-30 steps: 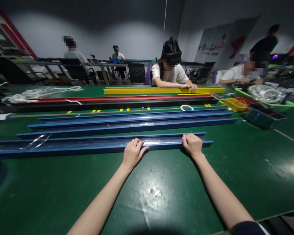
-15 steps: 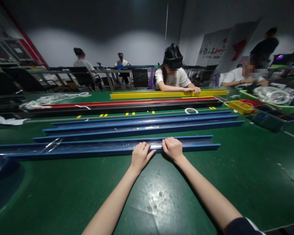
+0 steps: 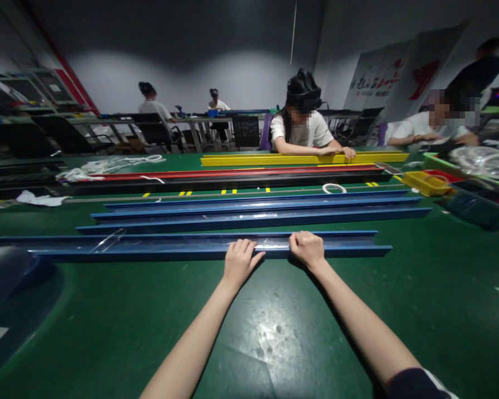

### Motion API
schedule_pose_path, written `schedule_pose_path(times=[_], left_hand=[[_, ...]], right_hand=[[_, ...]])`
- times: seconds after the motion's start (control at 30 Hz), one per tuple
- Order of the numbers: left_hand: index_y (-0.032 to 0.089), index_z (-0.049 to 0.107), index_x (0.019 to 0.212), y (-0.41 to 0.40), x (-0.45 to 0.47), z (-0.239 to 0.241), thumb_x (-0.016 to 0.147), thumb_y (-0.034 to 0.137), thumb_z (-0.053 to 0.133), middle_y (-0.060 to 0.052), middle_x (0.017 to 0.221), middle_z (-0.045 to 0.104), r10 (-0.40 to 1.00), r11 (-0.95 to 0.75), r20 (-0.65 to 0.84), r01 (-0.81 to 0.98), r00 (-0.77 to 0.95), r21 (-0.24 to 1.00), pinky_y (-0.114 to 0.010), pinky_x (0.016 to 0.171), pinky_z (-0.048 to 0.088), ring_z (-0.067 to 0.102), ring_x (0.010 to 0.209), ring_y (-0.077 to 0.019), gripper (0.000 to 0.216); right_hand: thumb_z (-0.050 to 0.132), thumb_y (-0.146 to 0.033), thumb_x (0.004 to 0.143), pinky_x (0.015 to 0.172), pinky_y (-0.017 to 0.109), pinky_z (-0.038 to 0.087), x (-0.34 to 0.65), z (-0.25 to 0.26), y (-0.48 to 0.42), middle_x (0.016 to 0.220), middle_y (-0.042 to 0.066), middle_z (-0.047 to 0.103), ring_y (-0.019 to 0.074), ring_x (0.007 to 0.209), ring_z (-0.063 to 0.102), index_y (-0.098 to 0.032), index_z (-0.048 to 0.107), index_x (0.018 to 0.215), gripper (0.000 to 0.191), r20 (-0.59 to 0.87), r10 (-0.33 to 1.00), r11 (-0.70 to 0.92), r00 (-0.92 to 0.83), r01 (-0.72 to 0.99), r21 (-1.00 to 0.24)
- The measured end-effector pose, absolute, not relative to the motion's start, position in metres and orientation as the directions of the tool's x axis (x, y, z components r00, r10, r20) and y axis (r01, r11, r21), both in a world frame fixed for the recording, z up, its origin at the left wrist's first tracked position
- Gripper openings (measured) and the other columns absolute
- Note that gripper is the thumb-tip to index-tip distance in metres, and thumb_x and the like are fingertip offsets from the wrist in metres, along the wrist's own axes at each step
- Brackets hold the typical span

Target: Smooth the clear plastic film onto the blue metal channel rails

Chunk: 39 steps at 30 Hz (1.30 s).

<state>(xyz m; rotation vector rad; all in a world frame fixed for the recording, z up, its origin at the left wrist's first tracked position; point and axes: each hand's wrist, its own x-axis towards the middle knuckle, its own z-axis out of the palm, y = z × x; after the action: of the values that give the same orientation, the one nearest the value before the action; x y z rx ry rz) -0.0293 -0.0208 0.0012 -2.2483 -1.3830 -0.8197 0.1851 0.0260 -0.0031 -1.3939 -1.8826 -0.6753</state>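
A long blue channel (image 3: 162,246) lies across the green table (image 3: 274,332) in front of me, with clear film glinting inside it. My left hand (image 3: 239,260) rests on its near edge, fingers bent over the rim. A short way to the right, my right hand (image 3: 307,249) curls over the same edge in a loose fist. Both hands touch the channel near its middle.
Three more blue channels (image 3: 253,210) lie parallel behind it, then black, red and yellow ones (image 3: 299,159). A person across the table has hands on the yellow one. Coloured bins (image 3: 424,183) stand at the right. A white tape ring (image 3: 334,188) lies mid-table. A dark object (image 3: 8,288) sits near left.
My right hand slid left along the channel's edge from near its right end to close beside my left hand, then drifted slightly right. The view shifted a little.
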Motion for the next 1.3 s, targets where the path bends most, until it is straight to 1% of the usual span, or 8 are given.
schedule_pose_path(times=[0.13,0.27,0.37,0.53,0.77,1.0,1.3], left_hand=[[0.016,0.059,0.091,-0.018,-0.039,0.002,0.084,0.048,0.048,-0.005,0.084,0.063,0.685,-0.406,0.656,0.914,0.317,-0.018,-0.032,0.072,0.035,0.053,0.080,-0.0186,0.034],[0.016,0.059,0.091,-0.015,-0.039,0.001,0.084,0.049,0.048,-0.005,0.083,0.064,0.682,-0.393,0.651,0.918,0.333,-0.058,-0.032,0.075,0.034,0.053,0.081,-0.0187,0.036],[0.017,0.059,0.085,-0.015,-0.036,0.001,0.085,0.049,0.046,-0.005,0.080,0.063,0.696,-0.396,0.623,0.915,0.357,-0.082,-0.032,0.074,0.033,0.053,0.080,-0.0187,0.035],[0.017,0.056,0.073,-0.016,-0.032,0.001,0.086,0.050,0.043,-0.005,0.070,0.060,0.717,-0.372,0.598,0.922,0.358,-0.105,-0.031,0.068,0.031,0.051,0.072,-0.0183,0.038],[0.017,0.055,0.069,-0.017,-0.032,0.001,0.086,0.052,0.042,-0.003,0.065,0.057,0.711,-0.340,0.603,0.928,0.362,-0.156,-0.030,0.065,0.029,0.050,0.067,-0.0173,0.041],[0.017,0.053,0.067,-0.015,-0.032,0.003,0.086,0.052,0.041,-0.002,0.062,0.057,0.715,-0.352,0.593,0.923,0.371,-0.153,-0.030,0.064,0.029,0.051,0.065,-0.0165,0.042],[0.017,0.053,0.067,-0.014,-0.033,0.006,0.086,0.054,0.040,-0.003,0.063,0.059,0.749,-0.365,0.552,0.923,0.366,-0.117,-0.029,0.064,0.029,0.053,0.064,-0.0166,0.043]], right_hand=[[0.042,-0.022,0.079,0.047,0.026,0.021,0.217,-0.005,0.031,0.046,0.003,0.055,0.0095,0.044,0.044,-0.016,0.051,0.045,0.036,0.772,0.613,0.246,-0.166,0.969,0.013],[0.042,-0.023,0.079,0.047,0.025,0.020,0.252,-0.007,0.034,0.046,0.003,0.055,0.0089,0.044,0.042,-0.016,0.051,0.044,0.036,0.763,0.630,0.194,-0.142,0.981,0.022],[0.041,-0.024,0.079,0.048,0.024,0.021,0.268,-0.007,0.034,0.048,0.003,0.055,0.0087,0.045,0.042,-0.016,0.051,0.045,0.037,0.743,0.661,0.157,-0.108,0.988,0.004],[0.040,-0.024,0.080,0.049,0.024,0.022,0.272,-0.007,0.031,0.051,0.004,0.057,0.0091,0.047,0.042,-0.015,0.052,0.046,0.038,0.722,0.690,0.114,-0.040,0.992,-0.054],[0.039,-0.025,0.080,0.049,0.024,0.022,0.269,-0.006,0.030,0.051,0.004,0.057,0.0089,0.047,0.042,-0.015,0.052,0.046,0.038,0.696,0.718,0.104,-0.011,0.990,-0.091],[0.039,-0.025,0.080,0.049,0.023,0.022,0.268,-0.004,0.029,0.050,0.003,0.055,0.0083,0.046,0.040,-0.015,0.052,0.046,0.038,0.676,0.736,0.090,0.009,0.990,-0.111],[0.039,-0.025,0.080,0.049,0.023,0.022,0.267,-0.003,0.029,0.051,0.004,0.057,0.0084,0.047,0.041,-0.015,0.054,0.047,0.038,0.676,0.737,0.093,0.010,0.989,-0.115]])
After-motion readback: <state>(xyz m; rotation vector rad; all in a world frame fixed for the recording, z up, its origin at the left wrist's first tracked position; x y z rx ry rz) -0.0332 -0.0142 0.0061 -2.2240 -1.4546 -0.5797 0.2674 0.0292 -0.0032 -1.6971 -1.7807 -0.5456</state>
